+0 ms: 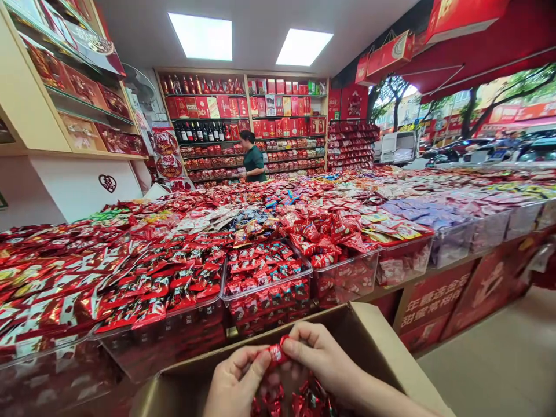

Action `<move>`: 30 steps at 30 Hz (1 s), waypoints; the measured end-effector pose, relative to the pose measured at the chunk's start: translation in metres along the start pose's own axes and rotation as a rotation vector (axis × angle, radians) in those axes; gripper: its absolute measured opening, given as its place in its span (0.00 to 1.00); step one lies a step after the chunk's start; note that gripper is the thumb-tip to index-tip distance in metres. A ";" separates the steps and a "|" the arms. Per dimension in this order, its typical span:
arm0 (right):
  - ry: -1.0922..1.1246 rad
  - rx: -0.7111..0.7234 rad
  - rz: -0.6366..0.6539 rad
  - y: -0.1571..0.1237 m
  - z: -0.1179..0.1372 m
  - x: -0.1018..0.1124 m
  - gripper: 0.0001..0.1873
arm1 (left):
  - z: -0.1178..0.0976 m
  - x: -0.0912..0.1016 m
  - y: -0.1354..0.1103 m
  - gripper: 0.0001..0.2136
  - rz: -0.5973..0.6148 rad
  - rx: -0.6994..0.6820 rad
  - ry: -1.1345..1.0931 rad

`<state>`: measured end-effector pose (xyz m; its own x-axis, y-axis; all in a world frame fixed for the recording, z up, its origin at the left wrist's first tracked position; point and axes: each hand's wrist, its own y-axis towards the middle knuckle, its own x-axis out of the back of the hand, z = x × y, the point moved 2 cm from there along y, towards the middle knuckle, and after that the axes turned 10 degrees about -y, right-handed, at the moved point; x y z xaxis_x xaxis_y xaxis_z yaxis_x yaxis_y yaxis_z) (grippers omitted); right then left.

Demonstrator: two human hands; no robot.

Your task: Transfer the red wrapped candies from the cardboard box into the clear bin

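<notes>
A small red-wrapped candy [277, 352] is pinched at both ends between my two hands. My left hand [238, 376] grips its left end with thumb and forefinger. The right end is held the same way by my right hand [317, 353]. Both hands are above an open cardboard box [377, 330]. Down in the box, partly hidden by my hands, lie more shiny red-wrapped candies [310, 399].
Clear plastic bins [269, 284] heaped with red packets line the counter just beyond the box. More bins with purple packets [428, 214] stretch right. A person [254, 159] in dark green stands before the back shelves [208, 116]. Floor [499, 359] shows at lower right.
</notes>
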<state>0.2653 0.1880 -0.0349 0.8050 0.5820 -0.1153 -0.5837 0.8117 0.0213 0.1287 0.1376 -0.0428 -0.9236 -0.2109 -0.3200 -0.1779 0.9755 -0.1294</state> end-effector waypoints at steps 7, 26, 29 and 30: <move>0.127 0.015 -0.043 0.001 0.009 -0.006 0.20 | -0.021 -0.005 0.000 0.10 0.066 -0.116 0.038; -0.428 0.507 -0.215 -0.019 0.000 -0.001 0.11 | -0.007 0.002 -0.013 0.11 -0.059 -0.011 -0.255; -0.112 0.251 -0.183 -0.018 -0.006 -0.005 0.13 | -0.004 0.003 -0.012 0.11 -0.112 -0.074 -0.192; -0.033 0.198 -0.155 -0.017 -0.008 -0.007 0.13 | -0.003 0.003 -0.012 0.11 -0.117 -0.087 -0.180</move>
<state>0.2691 0.1694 -0.0420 0.8884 0.4481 -0.0997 -0.4232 0.8837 0.2000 0.1268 0.1259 -0.0394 -0.8213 -0.3226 -0.4706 -0.3157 0.9440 -0.0960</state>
